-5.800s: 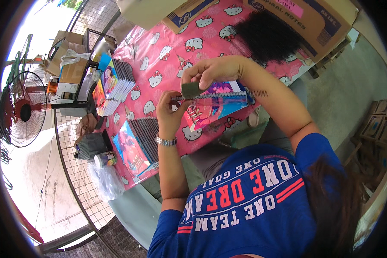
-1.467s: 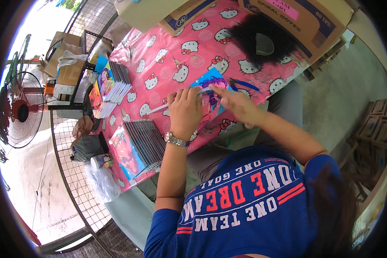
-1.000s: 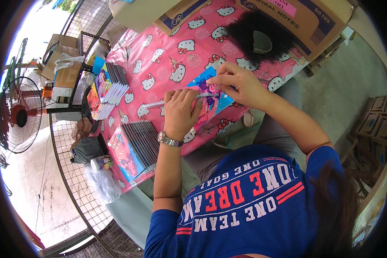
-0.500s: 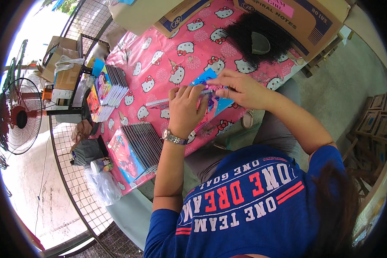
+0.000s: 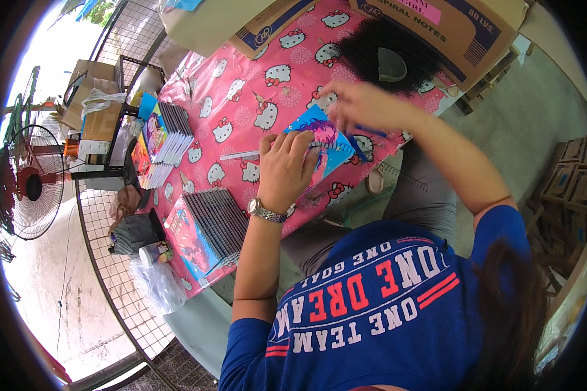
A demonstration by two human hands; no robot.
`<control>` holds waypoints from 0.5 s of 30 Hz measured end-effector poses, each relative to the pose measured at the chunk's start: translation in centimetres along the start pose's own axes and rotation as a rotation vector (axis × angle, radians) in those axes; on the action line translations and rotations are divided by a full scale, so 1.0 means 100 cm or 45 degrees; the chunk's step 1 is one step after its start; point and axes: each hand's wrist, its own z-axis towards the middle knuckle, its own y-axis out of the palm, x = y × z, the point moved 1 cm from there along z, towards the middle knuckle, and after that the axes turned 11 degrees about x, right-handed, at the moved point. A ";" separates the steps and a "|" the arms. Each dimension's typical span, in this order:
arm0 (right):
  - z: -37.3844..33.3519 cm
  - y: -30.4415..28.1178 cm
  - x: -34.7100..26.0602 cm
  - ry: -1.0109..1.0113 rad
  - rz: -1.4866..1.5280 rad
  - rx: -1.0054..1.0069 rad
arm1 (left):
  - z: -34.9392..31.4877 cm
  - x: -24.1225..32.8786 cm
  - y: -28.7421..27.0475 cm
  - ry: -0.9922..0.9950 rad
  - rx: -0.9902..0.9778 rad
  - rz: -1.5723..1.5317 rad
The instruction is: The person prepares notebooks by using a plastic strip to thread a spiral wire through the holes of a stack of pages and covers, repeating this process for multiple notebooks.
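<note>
A blue notebook point(image 5: 329, 144) with a colourful cover lies on the pink cat-print tablecloth point(image 5: 241, 98). My left hand point(image 5: 285, 168), with a wristwatch, presses on its left part, fingers curled over the top edge. My right hand point(image 5: 362, 104) is blurred, raised just beyond the notebook and near a heap of black spiral coils point(image 5: 385, 49). I cannot tell what its fingers hold. A thin white rod point(image 5: 238, 155) lies to the left of my left hand.
A stack of bound notebooks point(image 5: 216, 223) sits at the table's near left, another stack point(image 5: 166, 138) farther left. Cardboard boxes point(image 5: 450, 23) stand at the far edge. A wire rack point(image 5: 104, 130), a standing fan point(image 5: 29, 184) and a plastic bag point(image 5: 158, 287) are on the left.
My right hand has lifted off the notebook and moved toward the black coils. My left hand stays pressed on the notebook.
</note>
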 end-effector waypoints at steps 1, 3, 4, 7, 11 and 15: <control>0.023 -0.024 0.034 -0.195 -0.094 0.160 | 0.001 -0.001 0.000 0.019 -0.013 -0.016; 0.053 -0.083 0.089 -0.841 -1.371 0.730 | 0.000 -0.001 0.000 0.041 -0.032 -0.019; 0.058 -0.106 0.107 -0.613 -1.464 0.556 | -0.003 -0.002 -0.001 0.045 -0.041 -0.005; 0.061 -0.118 0.112 -0.289 -1.482 0.295 | -0.016 0.003 -0.002 -0.075 0.084 0.181; 0.038 -0.075 0.058 -0.339 -1.122 0.298 | -0.040 0.012 0.007 -0.444 0.272 0.580; 0.020 -0.011 0.021 -0.367 0.705 -0.711 | -0.043 0.000 0.010 -0.373 0.239 0.249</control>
